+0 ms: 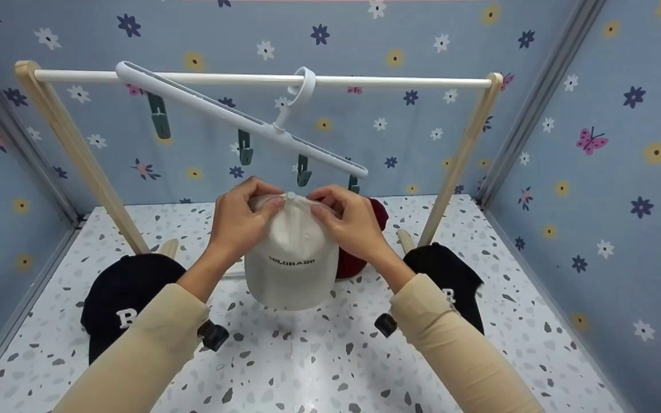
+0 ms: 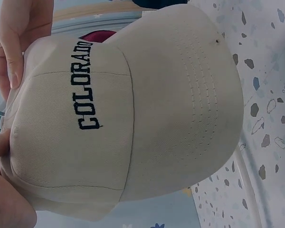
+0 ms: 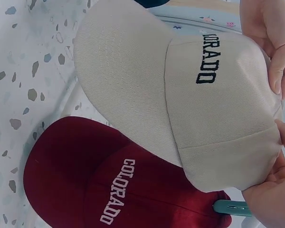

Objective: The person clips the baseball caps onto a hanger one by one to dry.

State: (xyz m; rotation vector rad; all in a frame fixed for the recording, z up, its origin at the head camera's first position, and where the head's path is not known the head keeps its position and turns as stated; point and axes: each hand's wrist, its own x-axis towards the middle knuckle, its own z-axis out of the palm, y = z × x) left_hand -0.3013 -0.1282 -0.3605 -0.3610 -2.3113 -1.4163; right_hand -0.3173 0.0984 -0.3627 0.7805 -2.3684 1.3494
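A cream baseball cap (image 1: pixel 290 281) with dark COLORADO lettering hangs brim down between my two hands. My left hand (image 1: pixel 241 218) pinches the left side of its crown near the top button. On the crown's right side, my right hand (image 1: pixel 355 222) pinches the fabric between thumb and fingers. Just above the hands is a green clip (image 1: pixel 303 171) on the grey hanger (image 1: pixel 204 106). Behind the cream cap hangs a dark red cap (image 3: pixel 61 166), also lettered COLORADO, gripped by a green clip (image 3: pixel 232 207).
The hanger hooks over the white rail (image 1: pixel 399 82) of a wooden-legged rack and tilts down to the right. Two more green clips (image 1: pixel 159 117) hang along its left half. Black caps lie left (image 1: pixel 118 287) and right (image 1: pixel 448 275) on the speckled table (image 1: pixel 307 367).
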